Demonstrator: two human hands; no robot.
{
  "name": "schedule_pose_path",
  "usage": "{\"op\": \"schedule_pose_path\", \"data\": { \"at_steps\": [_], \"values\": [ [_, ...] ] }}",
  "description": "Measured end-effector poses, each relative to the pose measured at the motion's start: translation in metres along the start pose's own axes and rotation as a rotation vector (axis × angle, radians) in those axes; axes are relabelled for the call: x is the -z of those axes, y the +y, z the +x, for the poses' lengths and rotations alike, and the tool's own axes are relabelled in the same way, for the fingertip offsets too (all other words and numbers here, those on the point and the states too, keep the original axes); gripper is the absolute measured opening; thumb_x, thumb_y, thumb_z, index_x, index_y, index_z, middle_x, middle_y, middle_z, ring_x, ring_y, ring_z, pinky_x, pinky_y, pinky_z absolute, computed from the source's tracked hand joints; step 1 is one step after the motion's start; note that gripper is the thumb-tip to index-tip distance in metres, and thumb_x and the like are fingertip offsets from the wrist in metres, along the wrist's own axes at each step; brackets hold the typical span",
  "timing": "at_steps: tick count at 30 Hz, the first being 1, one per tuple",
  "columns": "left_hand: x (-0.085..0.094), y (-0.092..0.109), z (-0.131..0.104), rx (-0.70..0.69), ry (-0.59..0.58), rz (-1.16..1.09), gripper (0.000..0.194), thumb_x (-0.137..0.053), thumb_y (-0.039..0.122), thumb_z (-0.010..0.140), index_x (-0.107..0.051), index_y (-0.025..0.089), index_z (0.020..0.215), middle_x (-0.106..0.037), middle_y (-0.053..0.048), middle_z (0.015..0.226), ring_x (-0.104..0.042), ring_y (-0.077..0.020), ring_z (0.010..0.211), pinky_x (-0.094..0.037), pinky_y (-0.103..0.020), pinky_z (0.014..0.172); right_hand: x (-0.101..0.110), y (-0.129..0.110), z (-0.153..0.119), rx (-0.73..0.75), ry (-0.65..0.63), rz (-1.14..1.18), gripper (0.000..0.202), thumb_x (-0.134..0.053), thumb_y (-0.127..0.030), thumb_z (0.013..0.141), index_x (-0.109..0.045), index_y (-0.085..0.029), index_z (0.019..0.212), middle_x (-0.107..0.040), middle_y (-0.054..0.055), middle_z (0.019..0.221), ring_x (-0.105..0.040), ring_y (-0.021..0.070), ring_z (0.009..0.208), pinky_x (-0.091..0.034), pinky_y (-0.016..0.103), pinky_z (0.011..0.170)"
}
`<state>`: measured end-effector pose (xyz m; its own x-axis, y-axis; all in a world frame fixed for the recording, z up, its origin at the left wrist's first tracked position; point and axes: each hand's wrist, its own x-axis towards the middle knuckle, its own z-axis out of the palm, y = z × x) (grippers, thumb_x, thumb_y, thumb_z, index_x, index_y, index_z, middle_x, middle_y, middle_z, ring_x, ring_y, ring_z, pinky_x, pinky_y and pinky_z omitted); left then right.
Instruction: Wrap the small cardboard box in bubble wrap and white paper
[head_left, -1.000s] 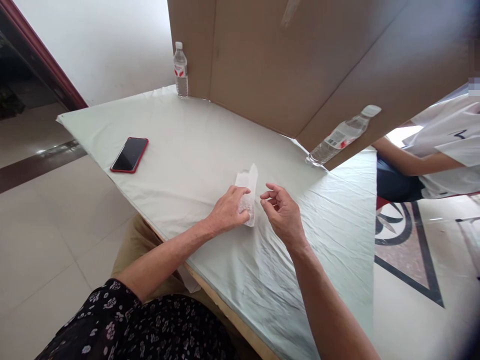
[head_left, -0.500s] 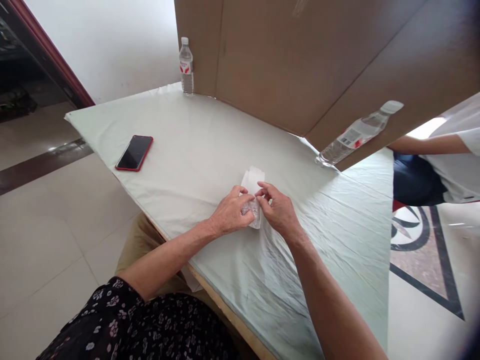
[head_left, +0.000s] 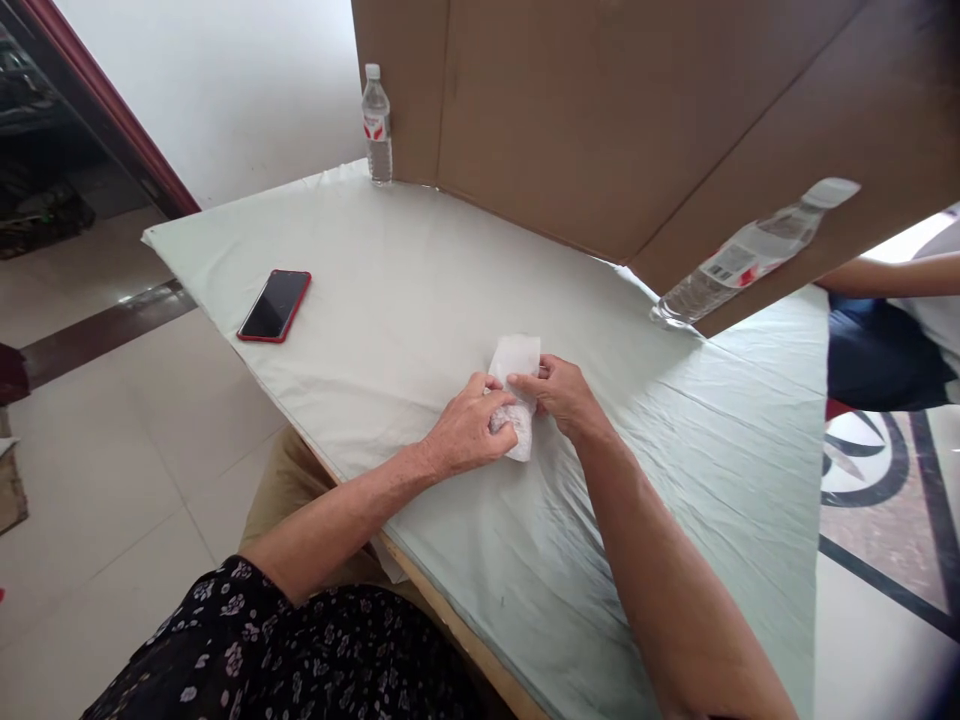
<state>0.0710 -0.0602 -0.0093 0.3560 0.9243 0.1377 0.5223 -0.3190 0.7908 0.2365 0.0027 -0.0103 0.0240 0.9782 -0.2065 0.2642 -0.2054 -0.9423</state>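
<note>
A thin white strip of tissue-like paper (head_left: 519, 354) lies over the pale tablecloth in front of me. Its near part is a crumpled whitish bundle (head_left: 515, 420); what is inside, if anything, I cannot make out. My left hand (head_left: 471, 428) curls its thumb and fingers around the left side of this bundle. On the right edge of the paper, my right hand (head_left: 564, 396) pinches, its thumb on top and its other fingers partly hidden beneath. The two hands are close together, with the paper between them.
A red-cased phone (head_left: 275, 306) lies at the table's left. Water bottles stand against a brown cardboard panel (head_left: 540, 110): one bottle (head_left: 377, 125) at the back left, another bottle (head_left: 754, 255) at the right. Beyond it, a person's forearm (head_left: 885, 276) shows.
My right hand has gone from fingertips just at the paper to a pinch on its right edge. The paper's far end is turned slightly rightward. My left hand stays nearly in place.
</note>
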Motion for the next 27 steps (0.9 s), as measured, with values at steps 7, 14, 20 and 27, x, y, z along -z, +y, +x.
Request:
{"op": "schedule_pose_path", "data": {
  "at_steps": [7, 14, 20, 27],
  "values": [
    [0.0, -0.002, 0.001, 0.022, 0.008, -0.059, 0.036, -0.058, 0.016, 0.077, -0.064, 0.015, 0.112, -0.051, -0.01, 0.12, -0.055, -0.0117, 0.074, -0.055, -0.032, 0.081, 0.001, 0.0, -0.017, 0.168, -0.119, 0.151, 0.024, -0.078, -0.04, 0.064, -0.071, -0.018, 0.073, -0.069, 0.001, 0.072, -0.061, 0.0178, 0.068, -0.048, 0.033, 0.067],
    [-0.003, -0.002, -0.001, 0.042, 0.227, -0.043, 0.049, -0.067, 0.018, 0.07, -0.051, 0.017, 0.117, -0.052, -0.01, 0.116, -0.055, -0.0221, 0.106, -0.049, -0.038, 0.097, 0.007, 0.002, -0.047, 0.369, -0.099, 0.001, 0.026, -0.072, -0.047, 0.076, -0.076, -0.022, 0.082, -0.074, 0.004, 0.09, -0.067, 0.0227, 0.086, -0.052, 0.039, 0.081],
    [0.003, -0.009, 0.003, -0.065, 0.085, -0.165, 0.038, -0.065, 0.015, 0.072, -0.058, 0.018, 0.109, -0.051, -0.013, 0.13, -0.047, -0.0252, 0.13, -0.042, -0.04, 0.109, 0.016, 0.01, -0.073, 0.576, -0.135, -0.231, 0.023, -0.064, -0.041, 0.086, -0.076, -0.025, 0.099, -0.074, 0.007, 0.113, -0.067, 0.0255, 0.11, -0.05, 0.046, 0.1],
    [0.006, -0.015, 0.005, 0.05, -0.038, -0.328, 0.024, -0.057, 0.011, 0.065, -0.055, 0.018, 0.088, -0.064, -0.005, 0.116, -0.058, -0.0119, 0.079, -0.049, -0.025, 0.073, 0.014, 0.035, -0.088, 0.807, -0.077, -0.572, 0.048, -0.068, -0.036, 0.083, -0.062, -0.026, 0.13, -0.064, 0.011, 0.136, -0.053, 0.0309, 0.135, -0.041, 0.055, 0.112]
  ]
}}
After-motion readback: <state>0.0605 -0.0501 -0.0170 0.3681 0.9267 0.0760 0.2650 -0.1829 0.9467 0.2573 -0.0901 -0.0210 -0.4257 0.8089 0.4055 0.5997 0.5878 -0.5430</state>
